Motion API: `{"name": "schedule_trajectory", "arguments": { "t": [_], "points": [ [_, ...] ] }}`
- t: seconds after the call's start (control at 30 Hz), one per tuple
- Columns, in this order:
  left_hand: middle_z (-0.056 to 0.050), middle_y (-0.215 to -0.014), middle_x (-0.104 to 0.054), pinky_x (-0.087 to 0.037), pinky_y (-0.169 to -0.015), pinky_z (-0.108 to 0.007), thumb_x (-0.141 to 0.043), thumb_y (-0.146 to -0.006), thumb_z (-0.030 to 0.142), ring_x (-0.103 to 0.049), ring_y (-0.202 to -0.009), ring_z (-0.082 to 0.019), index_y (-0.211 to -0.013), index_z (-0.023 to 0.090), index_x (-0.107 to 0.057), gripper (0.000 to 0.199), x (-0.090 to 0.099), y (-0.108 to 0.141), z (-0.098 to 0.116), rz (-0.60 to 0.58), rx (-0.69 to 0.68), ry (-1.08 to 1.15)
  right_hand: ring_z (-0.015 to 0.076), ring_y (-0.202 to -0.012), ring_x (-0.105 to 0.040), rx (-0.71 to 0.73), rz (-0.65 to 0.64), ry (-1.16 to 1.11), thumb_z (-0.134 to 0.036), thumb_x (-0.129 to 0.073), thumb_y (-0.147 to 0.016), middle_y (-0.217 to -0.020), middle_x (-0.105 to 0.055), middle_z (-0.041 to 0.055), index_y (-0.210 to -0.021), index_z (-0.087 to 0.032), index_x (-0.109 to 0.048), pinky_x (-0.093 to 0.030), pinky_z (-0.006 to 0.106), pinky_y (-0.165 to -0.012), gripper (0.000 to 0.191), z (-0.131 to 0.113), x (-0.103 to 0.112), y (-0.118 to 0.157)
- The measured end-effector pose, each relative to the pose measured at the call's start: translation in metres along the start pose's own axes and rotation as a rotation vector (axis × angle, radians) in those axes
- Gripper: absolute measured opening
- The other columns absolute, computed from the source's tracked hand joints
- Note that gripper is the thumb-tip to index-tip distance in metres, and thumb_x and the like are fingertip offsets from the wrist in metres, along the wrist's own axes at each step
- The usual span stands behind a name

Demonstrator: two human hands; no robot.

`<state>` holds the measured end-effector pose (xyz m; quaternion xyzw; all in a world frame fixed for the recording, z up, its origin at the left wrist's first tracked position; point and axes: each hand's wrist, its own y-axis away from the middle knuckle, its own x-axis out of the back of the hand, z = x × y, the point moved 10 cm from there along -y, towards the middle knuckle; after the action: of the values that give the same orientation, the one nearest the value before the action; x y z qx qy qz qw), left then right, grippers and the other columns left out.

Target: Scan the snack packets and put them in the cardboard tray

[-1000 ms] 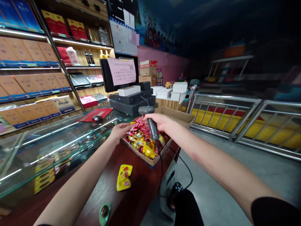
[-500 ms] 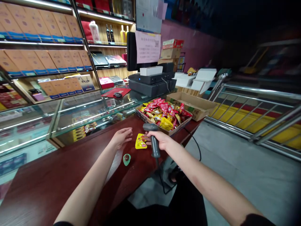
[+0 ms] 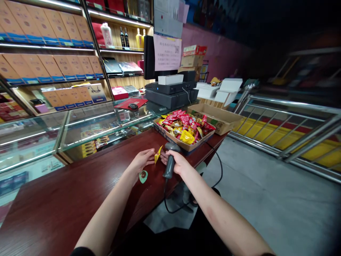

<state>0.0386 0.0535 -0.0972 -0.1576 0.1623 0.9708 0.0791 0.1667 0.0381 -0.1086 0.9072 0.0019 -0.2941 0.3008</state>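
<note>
My left hand [image 3: 144, 159] pinches the edge of a small yellow packet [image 3: 158, 155], which is turned nearly edge-on above the dark red table [image 3: 87, 185]. Just right of it, my right hand [image 3: 176, 161] is wrapped round the grip of a grey handheld scanner [image 3: 169, 165], its cable hanging down past the table edge. A green, leaf-shaped piece with a brown round centre [image 3: 143, 176] lies beside my left wrist. Behind the scanner is a shallow carton [image 3: 174, 138] filled with red, yellow and gold packets [image 3: 188, 137].
An open cardboard box [image 3: 226, 121] stands behind the carton. A glass display counter [image 3: 77, 131] runs along the left, with a mouse [image 3: 132, 106] on a red mat and a monitor [image 3: 149, 58] farther back. Metal railings [image 3: 287, 131] stand at the right.
My left hand has moved right and taken hold of the yellow packet, now turned edge-on. The scanner in my right hand has tilted, its handle end swinging left.
</note>
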Motion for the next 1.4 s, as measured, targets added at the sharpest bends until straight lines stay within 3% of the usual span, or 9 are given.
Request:
{"name": "schedule_trajectory", "arguments": {
  "t": [0.1,0.23,0.43,0.63,0.83,0.93,1.1,1.23,1.4],
  "points": [
    [-0.013,-0.093,-0.071,-0.054,-0.070,-0.029,-0.075,-0.071,0.028,-0.068,-0.072,-0.018,-0.099,0.010,-0.067,0.034,-0.004,0.000,-0.001,-0.076,-0.020,-0.014,0.0138,-0.071,-0.066,0.044,-0.081,0.027,-0.004,-0.053,-0.068,-0.079,-0.070,0.0063,-0.075,-0.015,-0.058,-0.054,0.025,-0.065,0.014,0.005,-0.013,-0.002],
    [-0.011,-0.089,-0.072,-0.055,-0.069,-0.031,-0.081,-0.060,0.015,-0.069,-0.071,-0.020,-0.095,0.010,-0.066,0.039,0.014,-0.006,0.002,0.015,-0.086,0.023,0.0154,-0.081,-0.066,0.165,-0.126,0.119,-0.006,-0.060,-0.061,-0.087,-0.071,0.0064,-0.075,-0.014,-0.062,-0.053,0.024,-0.068,0.016,0.000,-0.023,0.003],
    [-0.010,-0.088,-0.072,-0.057,-0.071,-0.035,-0.078,-0.059,0.007,-0.070,-0.071,-0.021,-0.097,0.012,-0.062,0.041,0.032,-0.010,0.012,0.094,-0.140,0.144,0.0147,-0.079,-0.064,0.306,-0.082,0.259,-0.011,-0.064,-0.057,-0.083,-0.071,0.0025,-0.078,-0.016,-0.068,-0.050,0.023,-0.072,0.022,-0.016,-0.027,0.015],
    [-0.010,-0.088,-0.073,-0.056,-0.073,-0.033,-0.079,-0.062,0.015,-0.070,-0.074,-0.021,-0.091,0.011,-0.066,0.031,0.031,-0.007,0.016,0.119,-0.152,0.028,0.0138,-0.071,-0.063,0.333,-0.097,0.312,-0.013,-0.064,-0.055,-0.073,-0.070,0.0013,-0.075,-0.015,-0.068,-0.049,0.024,-0.072,0.021,-0.024,-0.032,0.014],
    [-0.010,-0.088,-0.073,-0.057,-0.069,-0.033,-0.082,-0.059,0.022,-0.069,-0.074,-0.021,-0.089,0.012,-0.069,0.035,0.034,-0.008,0.028,0.147,-0.112,-0.066,0.0146,-0.077,-0.064,0.516,-0.157,0.449,-0.012,-0.063,-0.058,-0.073,-0.070,0.0005,-0.074,-0.015,-0.067,-0.049,0.025,-0.076,0.017,-0.046,-0.040,0.033],
    [-0.010,-0.088,-0.072,-0.057,-0.066,-0.031,-0.083,-0.058,0.020,-0.069,-0.073,-0.020,-0.089,0.012,-0.068,0.036,0.037,-0.016,0.041,0.161,-0.108,-0.059,0.0149,-0.075,-0.065,0.450,-0.129,0.447,-0.013,-0.065,-0.060,-0.077,-0.069,0.0017,-0.077,-0.015,-0.066,-0.051,0.025,-0.069,0.017,-0.034,-0.041,0.045],
    [-0.009,-0.083,-0.072,-0.057,-0.063,-0.031,-0.083,-0.059,0.019,-0.068,-0.068,-0.018,-0.086,0.013,-0.066,0.033,0.036,-0.037,0.050,0.165,-0.065,-0.070,0.0124,-0.055,-0.062,0.232,-0.147,0.396,-0.015,-0.064,-0.063,-0.074,-0.067,0.0024,-0.078,-0.015,-0.061,-0.049,0.023,-0.048,0.015,0.012,-0.044,0.057],
    [-0.009,-0.082,-0.072,-0.056,-0.061,-0.030,-0.084,-0.058,0.020,-0.068,-0.067,-0.018,-0.085,0.014,-0.065,0.034,0.033,-0.048,0.048,0.183,-0.042,-0.112,0.0098,-0.039,-0.050,0.262,-0.100,0.549,-0.015,-0.060,-0.064,-0.045,-0.054,-0.0040,-0.067,-0.016,-0.057,-0.040,0.020,-0.039,0.005,0.026,-0.042,0.059],
    [-0.009,-0.083,-0.072,-0.056,-0.062,-0.031,-0.085,-0.055,0.022,-0.068,-0.068,-0.019,-0.086,0.014,-0.066,0.037,0.029,-0.052,0.048,0.157,-0.043,-0.125,0.0093,-0.037,-0.046,0.345,-0.081,0.618,-0.016,-0.057,-0.065,-0.042,-0.050,-0.0055,-0.060,-0.019,-0.050,-0.038,0.020,-0.037,0.008,0.024,-0.042,0.058]
  ]
}}
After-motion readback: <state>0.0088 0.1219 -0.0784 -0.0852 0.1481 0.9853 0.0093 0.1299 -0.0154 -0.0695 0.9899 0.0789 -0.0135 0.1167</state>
